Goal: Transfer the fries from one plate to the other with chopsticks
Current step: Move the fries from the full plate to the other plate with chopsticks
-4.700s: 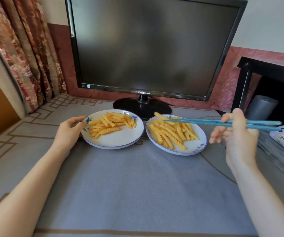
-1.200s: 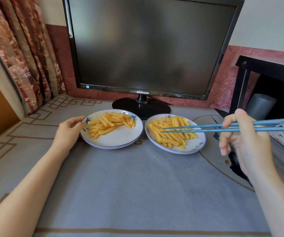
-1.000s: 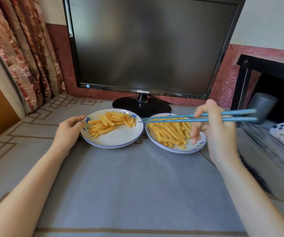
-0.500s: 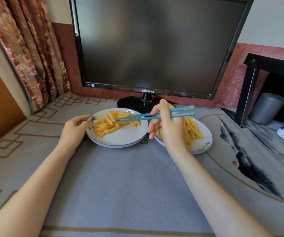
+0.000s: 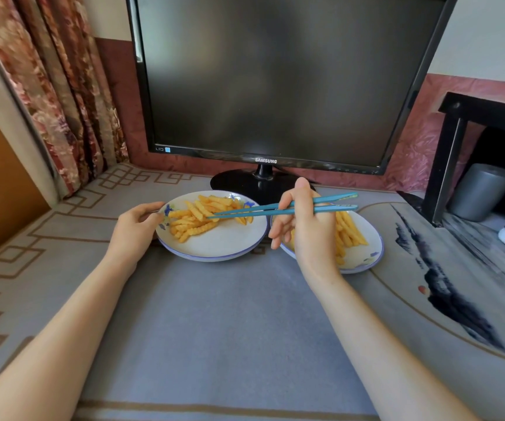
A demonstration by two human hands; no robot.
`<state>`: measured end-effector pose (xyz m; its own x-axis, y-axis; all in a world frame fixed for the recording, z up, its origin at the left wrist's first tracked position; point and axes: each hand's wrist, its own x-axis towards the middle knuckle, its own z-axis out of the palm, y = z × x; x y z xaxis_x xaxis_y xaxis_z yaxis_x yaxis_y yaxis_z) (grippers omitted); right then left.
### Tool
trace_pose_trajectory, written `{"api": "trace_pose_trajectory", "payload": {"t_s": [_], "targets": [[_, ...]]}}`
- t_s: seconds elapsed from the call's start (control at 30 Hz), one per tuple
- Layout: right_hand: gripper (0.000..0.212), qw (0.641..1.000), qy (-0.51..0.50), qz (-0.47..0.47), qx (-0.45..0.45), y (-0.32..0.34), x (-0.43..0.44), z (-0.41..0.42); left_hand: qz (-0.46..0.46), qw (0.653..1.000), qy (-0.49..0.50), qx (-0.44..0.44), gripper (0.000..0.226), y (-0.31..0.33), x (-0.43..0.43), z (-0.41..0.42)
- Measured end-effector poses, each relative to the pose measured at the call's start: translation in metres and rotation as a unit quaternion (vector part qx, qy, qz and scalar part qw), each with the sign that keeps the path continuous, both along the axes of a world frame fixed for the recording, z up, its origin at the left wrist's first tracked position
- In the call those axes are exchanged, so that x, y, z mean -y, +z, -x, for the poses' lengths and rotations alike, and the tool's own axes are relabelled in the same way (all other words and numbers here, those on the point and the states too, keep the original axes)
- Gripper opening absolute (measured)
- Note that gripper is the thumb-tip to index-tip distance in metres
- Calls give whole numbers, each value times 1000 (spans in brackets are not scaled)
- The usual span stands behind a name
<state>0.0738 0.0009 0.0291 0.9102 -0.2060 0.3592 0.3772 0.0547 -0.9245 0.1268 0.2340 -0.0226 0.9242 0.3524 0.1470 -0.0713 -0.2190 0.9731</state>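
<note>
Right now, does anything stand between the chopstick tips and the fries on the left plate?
Nothing visible does. The chopsticks in the right hand have their tips over the fries on the left plate. The left hand grips that plate's rim, off to the side.

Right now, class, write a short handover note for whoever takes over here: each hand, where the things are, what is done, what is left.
Left hand: holds the left plate by its rim.
Right hand: grips the chopsticks, with their tips at the fries on the left plate. Whether a fry is pinched cannot be told.
Right plate: beside the left one, partly behind the right hand, and also holding fries.
Done: unclear, as both plates have fries.
Left: keep moving fries until one plate is bare.
</note>
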Motion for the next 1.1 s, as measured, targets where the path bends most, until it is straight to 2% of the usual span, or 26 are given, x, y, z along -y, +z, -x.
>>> {"api": "trace_pose_trajectory", "payload": {"t_s": [0.57, 0.9, 1.1], "targets": [[41, 996, -88, -28, 17, 23, 47, 11, -2, 1000, 2, 0, 29, 2, 2, 2], [36, 970, -237, -28, 41, 21, 137, 30, -10, 1000, 2, -1, 29, 2, 2, 2], [35, 954, -294, -31, 44, 16, 158, 34, -5, 1000, 3, -3, 29, 2, 1, 1]]}}
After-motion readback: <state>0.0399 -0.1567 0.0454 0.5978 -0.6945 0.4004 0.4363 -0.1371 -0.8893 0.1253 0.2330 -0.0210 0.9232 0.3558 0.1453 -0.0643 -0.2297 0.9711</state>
